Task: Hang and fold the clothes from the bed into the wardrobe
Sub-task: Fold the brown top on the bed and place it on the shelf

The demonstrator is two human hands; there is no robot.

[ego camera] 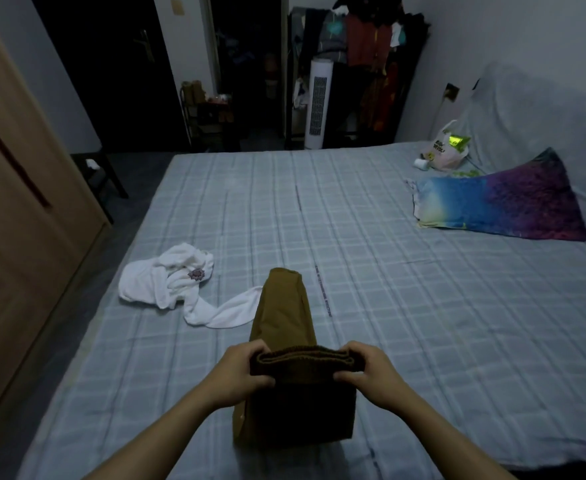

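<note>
A brown garment (284,313) lies lengthwise on the bed (406,289), folded into a narrow strip. Its ribbed near end is lifted and folded back over itself. My left hand (241,370) grips the left corner of that ribbed edge, and my right hand (366,370) grips the right corner. A crumpled white garment (167,282) with a small printed emblem lies to the left, one sleeve reaching under the brown strip. The wooden wardrobe (18,220) stands along the left side, its doors closed.
A colourful pillow (503,202) and a plastic bag (444,150) sit at the bed's far right. Beyond the bed stand a white tower fan (317,105), a rack of hanging clothes (367,39) and a dark stool (101,171) by the wardrobe.
</note>
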